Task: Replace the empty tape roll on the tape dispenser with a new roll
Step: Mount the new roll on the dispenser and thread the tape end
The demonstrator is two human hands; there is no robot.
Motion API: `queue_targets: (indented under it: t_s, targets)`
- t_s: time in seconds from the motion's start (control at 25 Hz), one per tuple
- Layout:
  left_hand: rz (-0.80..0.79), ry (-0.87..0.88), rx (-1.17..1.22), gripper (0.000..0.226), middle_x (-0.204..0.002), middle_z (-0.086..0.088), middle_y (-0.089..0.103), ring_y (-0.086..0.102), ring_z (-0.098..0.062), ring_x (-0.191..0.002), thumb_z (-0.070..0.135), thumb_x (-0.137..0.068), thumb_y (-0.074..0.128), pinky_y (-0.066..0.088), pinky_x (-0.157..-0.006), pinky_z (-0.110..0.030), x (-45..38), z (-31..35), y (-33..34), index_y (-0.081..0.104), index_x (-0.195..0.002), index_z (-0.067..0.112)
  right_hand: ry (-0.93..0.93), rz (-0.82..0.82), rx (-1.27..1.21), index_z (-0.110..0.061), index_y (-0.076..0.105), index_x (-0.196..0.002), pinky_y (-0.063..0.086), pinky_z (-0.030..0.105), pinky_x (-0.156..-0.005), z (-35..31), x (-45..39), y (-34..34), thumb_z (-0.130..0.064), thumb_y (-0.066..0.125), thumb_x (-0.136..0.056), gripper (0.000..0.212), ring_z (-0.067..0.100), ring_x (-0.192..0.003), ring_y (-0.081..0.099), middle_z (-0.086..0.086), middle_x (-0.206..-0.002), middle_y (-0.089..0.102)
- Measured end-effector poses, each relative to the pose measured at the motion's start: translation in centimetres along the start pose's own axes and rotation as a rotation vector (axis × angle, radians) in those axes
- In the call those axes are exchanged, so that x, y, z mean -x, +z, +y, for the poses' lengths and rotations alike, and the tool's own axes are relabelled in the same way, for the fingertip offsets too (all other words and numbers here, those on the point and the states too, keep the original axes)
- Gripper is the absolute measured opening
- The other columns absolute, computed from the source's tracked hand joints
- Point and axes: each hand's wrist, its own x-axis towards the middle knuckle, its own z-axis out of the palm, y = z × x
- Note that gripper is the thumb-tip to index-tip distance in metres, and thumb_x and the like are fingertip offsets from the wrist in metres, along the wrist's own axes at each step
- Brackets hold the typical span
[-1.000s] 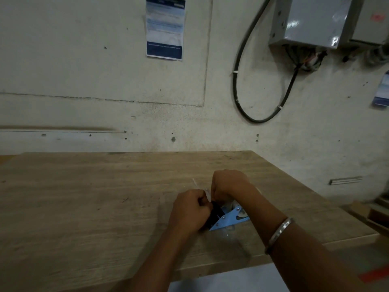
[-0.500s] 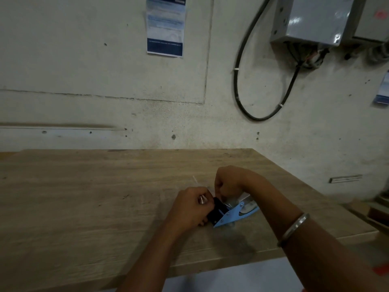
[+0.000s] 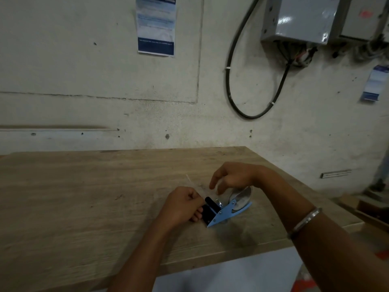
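Note:
A light blue tape dispenser (image 3: 228,213) with a black handle end lies on its side on the wooden table (image 3: 84,197). A clear tape roll (image 3: 241,197) sits in it, half hidden by my right wrist. My left hand (image 3: 182,205) is curled at the dispenser's black end and pinches a thin clear strip of tape (image 3: 190,180) that runs up and away. My right hand (image 3: 231,178) hovers just above the dispenser, fingers loosely spread and pointing down, touching nothing that I can see.
The table's right edge and front edge lie close to the dispenser. Behind the table is a wall with a poster (image 3: 155,26), a looped black cable (image 3: 252,91) and a grey electrical box (image 3: 301,17). Boxes (image 3: 364,207) sit low at the right.
My right hand has lifted off the dispenser and opened its fingers. The dispenser and roll now show more fully. My left hand has stayed at the black end.

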Motion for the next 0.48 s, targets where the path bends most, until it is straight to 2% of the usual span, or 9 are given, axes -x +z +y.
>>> queue_targets:
  t_s: [0.08, 0.16, 0.32, 0.4, 0.48]
  targets:
    - [-0.004, -0.047, 0.032, 0.017, -0.065, -0.009, 0.071, 0.066, -0.016, -0.052, 0.007, -0.091, 0.058, 0.055, -0.054, -0.028, -0.2, 0.0, 0.0, 0.068, -0.077, 0.004, -0.017, -0.104, 0.068, -0.033, 0.064, -0.123, 0.046, 0.036, -0.095, 1.0, 0.9, -0.9, -0.023, 0.073, -0.080, 0.046, 0.016, -0.112, 0.053, -0.010, -0.122, 0.054]
    - [-0.014, -0.089, 0.052, 0.020, -0.064, -0.009, 0.070, 0.065, -0.017, -0.051, 0.006, -0.090, 0.057, 0.055, -0.054, -0.030, -0.3, 0.2, 0.0, 0.068, -0.073, 0.003, -0.033, -0.120, 0.165, -0.037, 0.060, -0.126, 0.047, 0.040, -0.098, 1.6, 1.3, -1.2, -0.026, 0.079, -0.076, 0.054, 0.019, -0.116, 0.051, -0.009, -0.129, 0.051]
    - [0.061, -0.192, 0.075, 0.024, -0.052, -0.010, 0.065, 0.058, -0.020, -0.042, 0.010, -0.088, 0.060, 0.049, -0.044, -0.027, -0.3, 0.6, -0.4, 0.067, -0.068, 0.000, -0.043, 0.085, 0.117, -0.035, 0.061, -0.123, 0.049, 0.037, -0.093, 1.6, 1.2, 0.2, -0.036, 0.083, -0.072, 0.055, 0.017, -0.112, 0.053, -0.007, -0.125, 0.056]
    - [0.115, -0.243, 0.119, 0.023, -0.050, -0.010, 0.061, 0.055, -0.021, -0.040, 0.011, -0.087, 0.060, 0.048, -0.046, -0.028, -0.3, 0.5, -0.7, 0.066, -0.068, -0.001, -0.055, 0.175, 0.090, -0.032, 0.061, -0.125, 0.048, 0.034, -0.089, 1.5, 1.2, 0.9, -0.038, 0.083, -0.072, 0.057, 0.014, -0.108, 0.052, -0.007, -0.123, 0.055]
    - [0.169, -0.241, 0.152, 0.021, -0.057, -0.011, 0.060, 0.056, -0.021, -0.044, 0.012, -0.087, 0.059, 0.049, -0.051, -0.032, -0.2, 0.3, -0.8, 0.065, -0.071, 0.000, -0.072, 0.208, 0.080, -0.033, 0.060, -0.126, 0.048, 0.034, -0.090, 1.5, 1.3, 1.5, -0.043, 0.082, -0.072, 0.059, 0.014, -0.108, 0.051, -0.007, -0.125, 0.055]
